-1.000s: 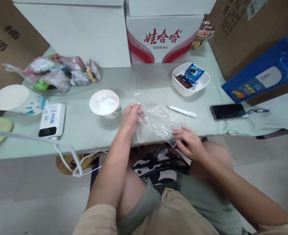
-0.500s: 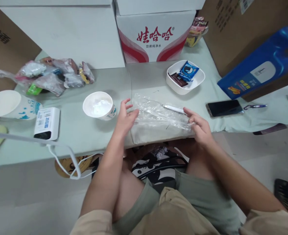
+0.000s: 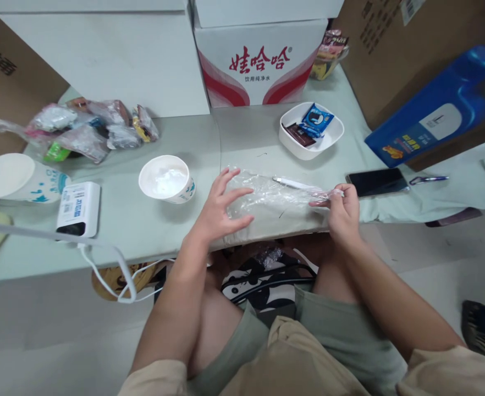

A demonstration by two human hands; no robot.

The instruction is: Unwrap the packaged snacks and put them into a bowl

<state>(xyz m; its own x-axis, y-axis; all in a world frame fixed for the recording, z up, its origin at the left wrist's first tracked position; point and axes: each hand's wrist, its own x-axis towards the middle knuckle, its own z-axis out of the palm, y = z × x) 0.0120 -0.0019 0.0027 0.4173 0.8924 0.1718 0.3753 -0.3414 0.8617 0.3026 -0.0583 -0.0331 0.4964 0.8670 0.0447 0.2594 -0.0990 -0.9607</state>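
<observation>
A clear plastic bag lies flattened on the pale green table near its front edge. My left hand rests on the bag's left end with fingers spread and flat. My right hand pinches the bag's right edge between closed fingers. A white pen-like stick lies just behind the bag, partly under the plastic. A white paper cup with white contents stands left of my left hand.
A white bowl with wrapped snacks sits behind the bag. A phone and a pen lie to the right. A power bank with cable, a second cup, a snack pile and boxes stand left and behind.
My left hand has opened flat onto the bag's left end. My right hand has gone from the bag's near edge to its right edge and now pinches it, stretching the bag sideways.
</observation>
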